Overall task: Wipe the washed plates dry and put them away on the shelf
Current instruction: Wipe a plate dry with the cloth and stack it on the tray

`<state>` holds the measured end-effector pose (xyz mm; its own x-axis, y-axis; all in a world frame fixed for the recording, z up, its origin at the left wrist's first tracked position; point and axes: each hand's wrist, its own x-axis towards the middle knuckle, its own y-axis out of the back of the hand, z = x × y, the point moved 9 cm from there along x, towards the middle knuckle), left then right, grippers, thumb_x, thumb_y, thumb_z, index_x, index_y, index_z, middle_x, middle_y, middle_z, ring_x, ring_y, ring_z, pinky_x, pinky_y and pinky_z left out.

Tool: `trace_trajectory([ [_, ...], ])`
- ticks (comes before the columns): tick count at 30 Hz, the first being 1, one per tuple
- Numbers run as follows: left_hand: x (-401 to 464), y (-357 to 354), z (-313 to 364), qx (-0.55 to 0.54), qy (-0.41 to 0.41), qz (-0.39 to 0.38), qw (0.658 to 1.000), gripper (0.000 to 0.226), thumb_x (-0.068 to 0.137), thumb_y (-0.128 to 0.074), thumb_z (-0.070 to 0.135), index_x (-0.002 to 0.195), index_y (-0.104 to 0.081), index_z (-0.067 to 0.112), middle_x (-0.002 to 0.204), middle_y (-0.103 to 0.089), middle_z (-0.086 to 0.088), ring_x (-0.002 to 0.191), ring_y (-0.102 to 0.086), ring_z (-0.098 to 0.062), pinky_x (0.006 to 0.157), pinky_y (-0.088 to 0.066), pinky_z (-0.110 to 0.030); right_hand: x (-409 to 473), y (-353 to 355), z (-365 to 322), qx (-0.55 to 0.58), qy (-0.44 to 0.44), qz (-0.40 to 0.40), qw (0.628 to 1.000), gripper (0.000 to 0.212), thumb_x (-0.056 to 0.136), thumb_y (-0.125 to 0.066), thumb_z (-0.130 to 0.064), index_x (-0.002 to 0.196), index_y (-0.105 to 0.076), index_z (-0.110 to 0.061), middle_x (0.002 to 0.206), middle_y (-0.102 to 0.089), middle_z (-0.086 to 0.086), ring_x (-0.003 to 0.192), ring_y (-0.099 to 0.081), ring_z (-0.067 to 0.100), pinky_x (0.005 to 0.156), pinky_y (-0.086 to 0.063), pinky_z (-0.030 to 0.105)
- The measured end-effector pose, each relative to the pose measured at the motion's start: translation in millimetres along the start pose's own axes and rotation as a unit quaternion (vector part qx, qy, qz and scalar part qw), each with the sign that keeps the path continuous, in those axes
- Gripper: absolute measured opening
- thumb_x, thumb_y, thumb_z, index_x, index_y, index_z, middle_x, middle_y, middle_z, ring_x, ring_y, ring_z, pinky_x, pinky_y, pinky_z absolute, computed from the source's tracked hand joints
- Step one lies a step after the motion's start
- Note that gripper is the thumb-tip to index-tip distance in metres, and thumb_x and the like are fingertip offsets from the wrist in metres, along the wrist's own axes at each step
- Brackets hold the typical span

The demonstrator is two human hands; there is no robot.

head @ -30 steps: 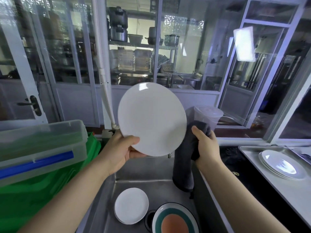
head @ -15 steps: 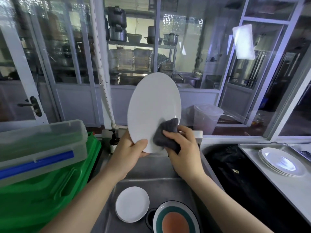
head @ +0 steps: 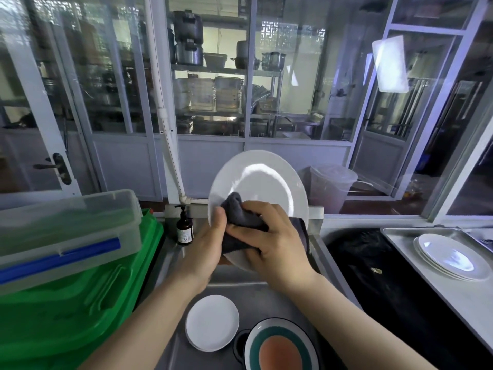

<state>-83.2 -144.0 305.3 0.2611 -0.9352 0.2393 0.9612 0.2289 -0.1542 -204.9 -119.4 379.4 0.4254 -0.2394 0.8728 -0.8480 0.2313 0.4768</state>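
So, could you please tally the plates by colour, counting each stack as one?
White plates: 3 — the one being wiped, a small one in the sink, and the stack on the tray at the right.
Teal-and-orange plates: 1 — in the sink.
Total: 4

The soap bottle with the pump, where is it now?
In the head view, the soap bottle stands left of centre on the sink's back edge, between the green crate and the left hand.

The soap bottle (head: 184, 228) label seems too blurred to read.
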Motion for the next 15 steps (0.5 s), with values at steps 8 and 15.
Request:
trace_trajectory([
  [8,-1.2,-5.5,-2.7,-0.005,-0.003,-0.032,0.999,0.061,0.070,-0.046,0.080,0.109,-0.071,0.041,0.117,-0.071,0.001,0.114,-0.063,-0.015,0.088,-0.053,-0.029,12.0,0.1,1.0,-0.041,0.013,0.008,0.999,0.032,0.085,-0.054,-0.009,0.104,-0.076,-0.023,0.110,-0.065,0.013,0.088,-0.059,0.035,0.077,-0.049,0.038],
  [15,3.8,-0.1,3.3,0.043,0.008,-0.035,0.998,0.059,0.062,-0.044,0.085,0.099,-0.072,0.048,0.108,-0.074,0.003,0.107,-0.067,-0.017,0.093,-0.051,-0.044,19.8,-0.6,7.2,-0.057,-0.002,0.027,0.998,0.034,0.084,-0.054,-0.010,0.107,-0.075,-0.022,0.111,-0.063,0.014,0.091,-0.058,0.036,0.079,-0.048,0.039],
])
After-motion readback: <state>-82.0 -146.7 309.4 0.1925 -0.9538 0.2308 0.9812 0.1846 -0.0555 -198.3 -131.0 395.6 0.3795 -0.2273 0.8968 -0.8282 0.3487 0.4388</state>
